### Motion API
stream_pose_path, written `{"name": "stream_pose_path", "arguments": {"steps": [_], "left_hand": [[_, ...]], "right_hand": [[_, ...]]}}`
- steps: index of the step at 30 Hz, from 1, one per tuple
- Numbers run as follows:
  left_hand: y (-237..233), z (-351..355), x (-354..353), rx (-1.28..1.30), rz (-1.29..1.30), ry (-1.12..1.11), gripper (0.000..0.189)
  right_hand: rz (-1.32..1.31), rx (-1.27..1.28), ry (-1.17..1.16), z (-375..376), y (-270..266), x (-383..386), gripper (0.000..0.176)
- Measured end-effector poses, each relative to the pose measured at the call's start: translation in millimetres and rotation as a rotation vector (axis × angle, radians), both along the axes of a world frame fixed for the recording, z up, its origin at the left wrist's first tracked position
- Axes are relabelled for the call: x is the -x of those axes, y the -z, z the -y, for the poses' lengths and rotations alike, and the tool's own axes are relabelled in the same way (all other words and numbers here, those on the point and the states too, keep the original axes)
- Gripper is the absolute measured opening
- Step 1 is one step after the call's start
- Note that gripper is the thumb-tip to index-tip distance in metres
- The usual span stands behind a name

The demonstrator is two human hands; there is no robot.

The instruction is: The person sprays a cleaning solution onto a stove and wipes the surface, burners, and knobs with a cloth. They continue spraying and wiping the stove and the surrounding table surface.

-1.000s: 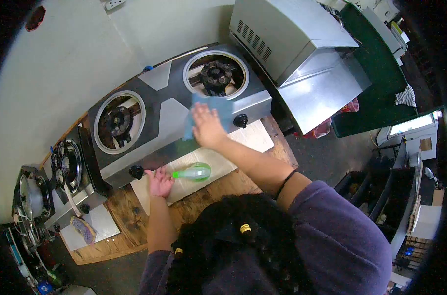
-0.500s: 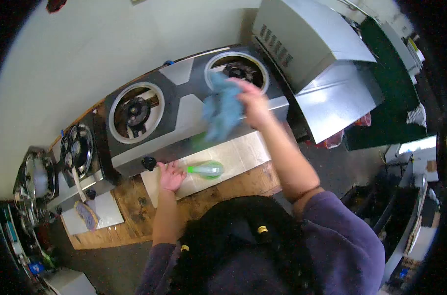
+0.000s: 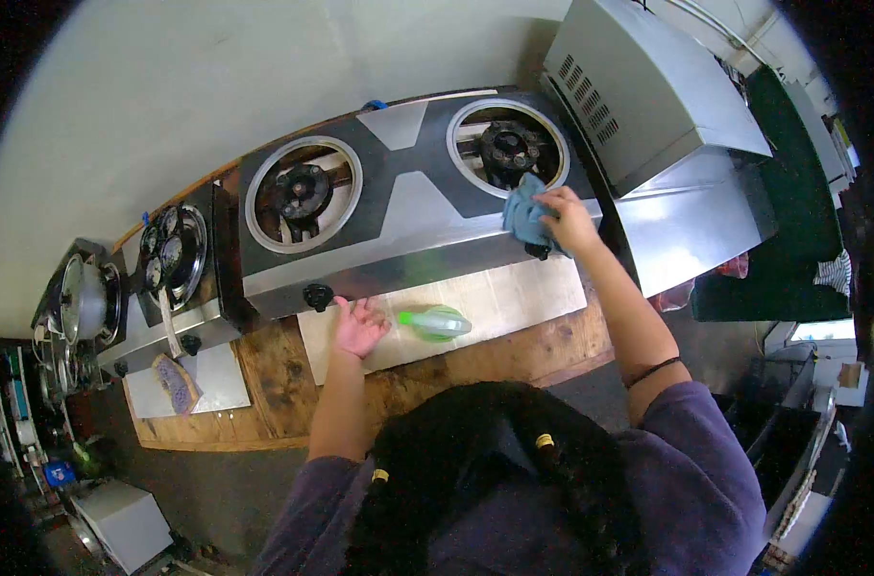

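My right hand (image 3: 570, 223) grips a blue cloth (image 3: 526, 213) at the front right edge of the gas stove (image 3: 360, 261), just below the right burner ring (image 3: 453, 154). Part of the cloth hangs over the steel front, near the right knob. Palm up, my left hand (image 3: 362, 326) rests by the left stove knob (image 3: 317, 297) with its fingers apart and nothing in them. A spray bottle (image 3: 439, 324) with a green top lies on the pale board (image 3: 533, 293) to the right of my left hand.
A second stove (image 3: 205, 326) with a pan (image 3: 182, 252) stands to the left, and a pot (image 3: 84, 300) is beyond it. On a white board at the left lies a purple cloth (image 3: 176, 386). At the right is a grey metal hood-like box (image 3: 648, 106) above a steel surface.
My right hand has brought the blue cloth from over the right burner down to the stove's front right edge. My left hand stays by the left knob. The whole view has shifted slightly.
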State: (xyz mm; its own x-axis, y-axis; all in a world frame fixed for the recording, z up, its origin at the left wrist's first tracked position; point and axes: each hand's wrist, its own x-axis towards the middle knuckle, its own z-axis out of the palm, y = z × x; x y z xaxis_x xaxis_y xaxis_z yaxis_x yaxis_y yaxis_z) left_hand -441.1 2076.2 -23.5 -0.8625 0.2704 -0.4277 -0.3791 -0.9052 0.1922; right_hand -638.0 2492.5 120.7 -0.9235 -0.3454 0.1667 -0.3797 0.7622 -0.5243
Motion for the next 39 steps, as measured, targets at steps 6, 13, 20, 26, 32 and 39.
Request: {"name": "stream_pose_path", "arguments": {"steps": [6, 13, 20, 26, 32, 39], "left_hand": [[-1.0, -1.8, -0.5, -0.003, 0.026, -0.010, 0.058], [2.2, -1.2, -2.3, -0.032, -0.001, 0.000, 0.054], [16.5, -4.4, -0.4, -0.150, -0.134, 0.008, 0.059], [-4.7, -6.7, -0.6, -0.032, -0.087, 0.036, 0.064], [17.3, -5.9, 0.6, -0.150, -0.219, 0.050, 0.066], [-14.5, -9.8, -0.2, -0.010, 0.034, 0.003, 0.065]], "right_hand": [[0.024, 0.057, -0.345, 99.1, 4.3, -9.2, 0.039], [-0.047, 0.075, -0.763, 234.8, 5.8, -14.0, 0.041], [0.073, 0.202, -1.104, 360.3, -11.0, -34.6, 0.037], [0.288, 0.359, -0.842, 306.6, -100.2, -6.8, 0.035], [-0.067, -0.138, -0.722, 222.3, -83.8, -2.3, 0.047], [0.102, -0.092, -0.965, 258.2, -39.3, -6.2, 0.047]]}}
